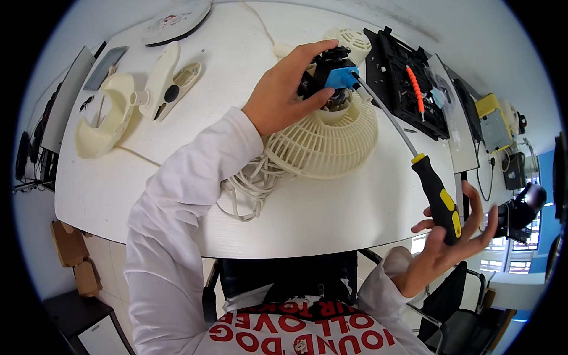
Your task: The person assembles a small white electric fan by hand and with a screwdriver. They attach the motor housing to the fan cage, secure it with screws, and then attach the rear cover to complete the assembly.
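My left hand point(288, 89) is closed around the bared motor unit of a small fan, thumb and fingers on either side of its blue part point(342, 77). Below the motor, the cream fan cage point(322, 145) rests on the table. A long screwdriver point(436, 192) with a black and yellow handle slants up to the blue part, its tip at or close to it; exact contact is too small to tell. My right hand point(442, 255) holds the handle end lightly, some fingers spread away from it. A coiled white cord point(251, 186) lies beside the cage, under my left forearm.
On the white table point(355, 213), a cream fan stand with clip point(160, 89) and a curved cream housing point(106, 121) lie left. A vented cream cover point(354, 42) sits behind the motor. A black tool case point(408, 83) holding an orange flexible shaft point(415, 89) is at right.
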A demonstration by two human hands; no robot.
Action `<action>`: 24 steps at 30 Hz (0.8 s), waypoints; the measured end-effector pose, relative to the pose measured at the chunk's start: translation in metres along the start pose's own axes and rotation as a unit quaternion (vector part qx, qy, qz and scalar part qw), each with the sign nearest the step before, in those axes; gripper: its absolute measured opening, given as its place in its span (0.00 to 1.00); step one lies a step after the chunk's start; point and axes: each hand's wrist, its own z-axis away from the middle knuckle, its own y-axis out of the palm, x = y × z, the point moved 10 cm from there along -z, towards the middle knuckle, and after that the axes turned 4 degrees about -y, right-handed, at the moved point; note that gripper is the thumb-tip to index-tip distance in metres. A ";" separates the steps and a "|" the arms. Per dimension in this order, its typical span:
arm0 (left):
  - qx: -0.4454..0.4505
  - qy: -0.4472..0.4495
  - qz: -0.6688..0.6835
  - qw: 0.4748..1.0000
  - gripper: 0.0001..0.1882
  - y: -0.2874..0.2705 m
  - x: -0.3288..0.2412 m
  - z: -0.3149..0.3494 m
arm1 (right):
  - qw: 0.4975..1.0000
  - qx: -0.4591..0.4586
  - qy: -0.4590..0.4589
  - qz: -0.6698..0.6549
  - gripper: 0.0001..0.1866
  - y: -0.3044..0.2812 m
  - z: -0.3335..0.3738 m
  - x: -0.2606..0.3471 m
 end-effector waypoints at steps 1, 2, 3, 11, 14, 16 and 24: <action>0.001 0.004 -0.001 1.000 0.33 0.000 -0.001 0.001 | 1.000 0.002 -0.015 0.014 0.33 0.000 0.001 0.001; 0.000 -0.004 0.000 1.000 0.33 0.000 0.002 0.002 | 0.999 0.006 -0.031 0.027 0.33 0.000 0.001 0.002; 0.000 -0.011 0.001 1.000 0.33 -0.001 0.002 0.001 | 0.998 0.008 -0.047 0.040 0.32 0.001 0.001 0.004; 0.000 -0.009 -0.007 1.000 0.33 0.000 0.002 0.000 | 0.994 0.065 0.089 0.019 0.32 -0.001 0.002 -0.021; 0.003 -0.011 0.001 1.000 0.33 0.000 0.003 0.001 | 0.998 0.053 -0.023 0.013 0.37 0.000 0.002 0.000; 0.000 -0.014 0.003 1.000 0.33 -0.002 0.004 0.001 | 0.998 0.061 -0.003 0.033 0.34 -0.004 0.006 -0.004; -0.001 -0.002 0.002 1.000 0.33 0.000 0.001 -0.001 | 0.995 0.048 0.088 0.023 0.29 -0.007 0.000 -0.021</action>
